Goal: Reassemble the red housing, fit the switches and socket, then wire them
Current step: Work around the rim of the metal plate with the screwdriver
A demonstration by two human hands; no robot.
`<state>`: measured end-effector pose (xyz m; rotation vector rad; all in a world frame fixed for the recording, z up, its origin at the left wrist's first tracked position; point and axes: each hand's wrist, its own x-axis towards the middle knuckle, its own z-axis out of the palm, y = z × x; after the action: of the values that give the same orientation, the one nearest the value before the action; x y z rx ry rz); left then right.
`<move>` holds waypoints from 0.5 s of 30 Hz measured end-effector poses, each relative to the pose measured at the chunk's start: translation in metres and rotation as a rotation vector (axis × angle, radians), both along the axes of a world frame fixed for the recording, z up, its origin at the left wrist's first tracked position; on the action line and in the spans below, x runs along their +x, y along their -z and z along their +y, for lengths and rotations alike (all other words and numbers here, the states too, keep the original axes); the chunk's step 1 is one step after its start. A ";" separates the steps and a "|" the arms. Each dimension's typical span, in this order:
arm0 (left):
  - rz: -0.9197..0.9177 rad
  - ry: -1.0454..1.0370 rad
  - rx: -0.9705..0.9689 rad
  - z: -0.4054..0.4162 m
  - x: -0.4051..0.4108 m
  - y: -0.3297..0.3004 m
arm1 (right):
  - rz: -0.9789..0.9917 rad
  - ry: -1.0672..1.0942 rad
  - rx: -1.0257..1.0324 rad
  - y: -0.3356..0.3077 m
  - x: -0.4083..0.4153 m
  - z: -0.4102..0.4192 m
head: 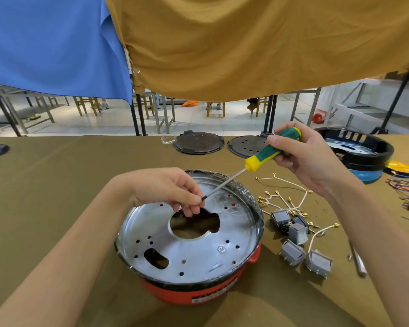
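Your right hand point(302, 156) grips one screwdriver point(267, 152); your left hand point(170, 190) pinches its tip above one red housing point(198, 289); four grey switches point(293, 252) beside it.

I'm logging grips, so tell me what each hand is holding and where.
The right hand grips the screwdriver by its green-and-yellow handle; the left hand pinches its dark tip.

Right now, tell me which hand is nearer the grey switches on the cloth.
Right. The right hand holds the screwdriver above the switches; the left hand, pinching its tip, is across the silver plate.
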<state>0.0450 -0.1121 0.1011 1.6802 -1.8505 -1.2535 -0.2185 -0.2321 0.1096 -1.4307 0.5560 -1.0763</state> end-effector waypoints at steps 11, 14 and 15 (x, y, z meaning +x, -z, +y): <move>-0.044 0.256 -0.010 0.011 -0.044 -0.001 | -0.024 -0.054 -0.199 -0.016 0.012 0.023; -0.096 0.268 -0.036 0.013 -0.057 0.000 | -0.010 -0.093 -0.272 -0.023 0.014 0.032; -0.116 0.266 -0.033 0.014 -0.061 0.000 | -0.005 -0.113 -0.296 -0.025 0.015 0.035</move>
<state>-0.0158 -0.0980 0.1007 1.5581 -2.2102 -1.2380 -0.2037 -0.1973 0.1347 -1.6949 0.3161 -1.1034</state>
